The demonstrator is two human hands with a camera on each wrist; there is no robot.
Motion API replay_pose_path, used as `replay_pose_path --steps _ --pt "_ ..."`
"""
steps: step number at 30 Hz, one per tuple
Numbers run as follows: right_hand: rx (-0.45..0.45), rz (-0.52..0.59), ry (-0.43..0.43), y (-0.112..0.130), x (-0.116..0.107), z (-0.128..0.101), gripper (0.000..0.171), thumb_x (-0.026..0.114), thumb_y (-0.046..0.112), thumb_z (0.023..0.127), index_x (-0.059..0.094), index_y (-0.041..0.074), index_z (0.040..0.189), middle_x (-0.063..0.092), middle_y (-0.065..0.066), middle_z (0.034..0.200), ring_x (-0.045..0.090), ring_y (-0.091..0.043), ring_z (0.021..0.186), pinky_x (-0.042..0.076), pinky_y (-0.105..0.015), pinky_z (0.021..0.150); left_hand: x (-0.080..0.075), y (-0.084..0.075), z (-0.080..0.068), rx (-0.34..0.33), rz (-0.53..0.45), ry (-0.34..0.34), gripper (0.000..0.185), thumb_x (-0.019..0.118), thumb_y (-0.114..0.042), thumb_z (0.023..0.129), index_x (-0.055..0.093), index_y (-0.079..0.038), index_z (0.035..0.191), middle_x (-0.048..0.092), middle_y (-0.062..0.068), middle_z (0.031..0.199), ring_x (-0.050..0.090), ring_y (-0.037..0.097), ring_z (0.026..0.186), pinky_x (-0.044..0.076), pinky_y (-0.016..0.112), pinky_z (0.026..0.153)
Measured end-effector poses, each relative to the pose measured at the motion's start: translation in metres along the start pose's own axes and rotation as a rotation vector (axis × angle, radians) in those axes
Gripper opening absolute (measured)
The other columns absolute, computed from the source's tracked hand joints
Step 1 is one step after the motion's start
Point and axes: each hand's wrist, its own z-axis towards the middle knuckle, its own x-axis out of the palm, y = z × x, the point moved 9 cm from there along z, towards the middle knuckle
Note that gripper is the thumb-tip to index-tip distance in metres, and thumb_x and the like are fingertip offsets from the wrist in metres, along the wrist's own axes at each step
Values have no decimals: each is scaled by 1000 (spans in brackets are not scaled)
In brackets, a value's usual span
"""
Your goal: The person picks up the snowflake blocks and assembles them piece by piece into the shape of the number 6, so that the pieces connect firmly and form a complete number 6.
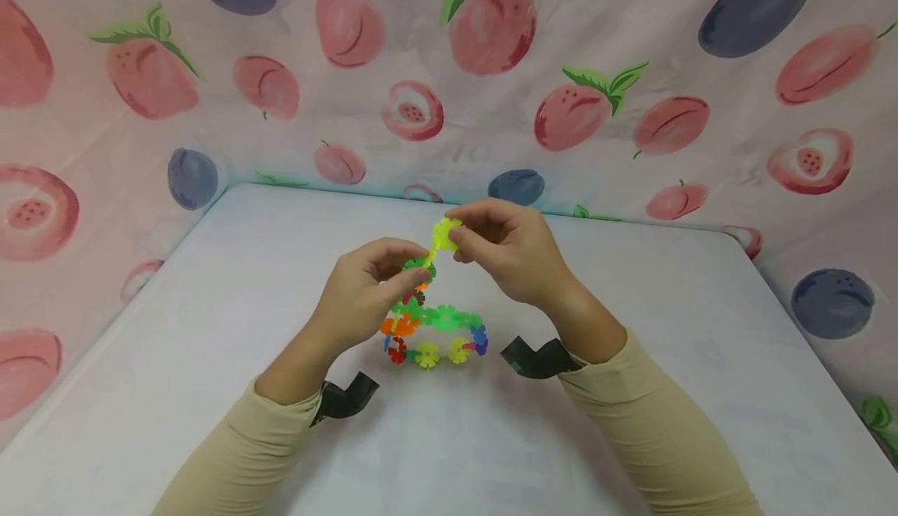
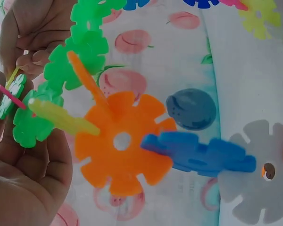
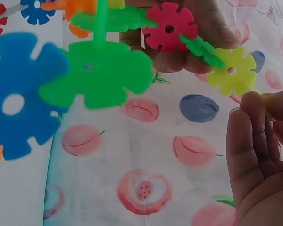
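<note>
My left hand (image 1: 368,290) pinches a green snowflake disc (image 1: 419,268) at the top of a built chain of slotted plastic discs. Up and to the right, my right hand (image 1: 515,255) holds a yellow snowflake disc (image 1: 443,233) between thumb and fingers. Another yellow disc (image 3: 232,71), edge-on in the head view, links the green and the held yellow one. Below hangs the rest of the linked frame, with an orange disc (image 2: 122,141), a blue disc (image 2: 198,153) and a grey disc (image 2: 259,172). The right fingers hide most of their yellow disc in the right wrist view.
A white-covered table (image 1: 435,446) lies beneath both hands. Fruit-patterned cloth (image 1: 449,157) rises behind and at both sides of it. Dark bands (image 1: 540,358) stick out from the wrists at the beige sleeves (image 1: 652,422).
</note>
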Motion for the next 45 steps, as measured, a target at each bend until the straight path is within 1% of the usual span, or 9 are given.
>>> replay_pose_path --steps 2,7,14,18,24,31,33,42,45 --pt "-1 4 2 1 0 0 18 66 -7 91 68 -9 108 68 -11 87 69 -25 71 59 -34 71 0 -1 0 8 3 -9 19 71 -8 93 70 -6 112 71 4 85 66 19 71 49 27 58" --pt "-3 2 7 3 1 -1 17 66 -8 90 69 -10 107 68 -12 87 69 -23 70 59 -34 71 -1 -3 -1 31 11 -17 18 71 -6 93 72 -4 111 73 5 89 69 19 73 52 28 60" --pt "-2 10 7 5 2 -1 16 66 -8 91 69 -10 107 68 -13 88 69 -26 70 59 -35 71 0 -4 -1 53 -7 -11 17 71 -4 92 71 -2 110 72 5 85 69 27 72 51 28 60" --pt "2 6 6 4 3 -1 16 66 -8 91 69 -10 106 68 -13 88 69 -25 70 59 -34 72 0 -4 -1 65 -9 -10 16 70 -3 93 70 -1 109 72 6 86 68 22 71 51 27 60" --pt "21 -14 14 4 2 -1 15 67 -7 91 70 -9 106 69 -12 89 68 -21 69 58 -32 70 0 -3 -1 67 3 -14 16 70 -3 93 71 -1 108 72 11 87 68 22 72 51 27 61" --pt "36 -55 61 6 2 1 15 68 -5 91 71 -8 106 69 -10 85 67 -21 68 57 -32 66 1 -6 -1 84 16 -4 15 71 -3 92 72 0 107 73 8 88 68 15 72 55 28 65" --pt "44 -60 77 7 2 1 15 67 -5 91 71 -8 106 69 -10 84 67 -21 68 58 -32 66 1 -7 -1 94 19 -2 14 71 -2 92 72 0 106 72 9 88 67 15 72 55 28 65" --pt "65 -72 108 7 6 2 15 67 -5 91 71 -8 106 69 -9 82 67 -21 67 58 -33 67 2 -8 -1 130 -16 -9 15 72 2 89 72 3 104 71 13 85 67 15 69 55 27 63" --pt "65 -65 100 6 6 1 15 67 -5 91 70 -8 106 69 -9 82 67 -21 68 58 -32 68 2 -7 0 124 -11 7 16 72 1 89 71 2 105 72 11 86 68 17 71 56 28 65"
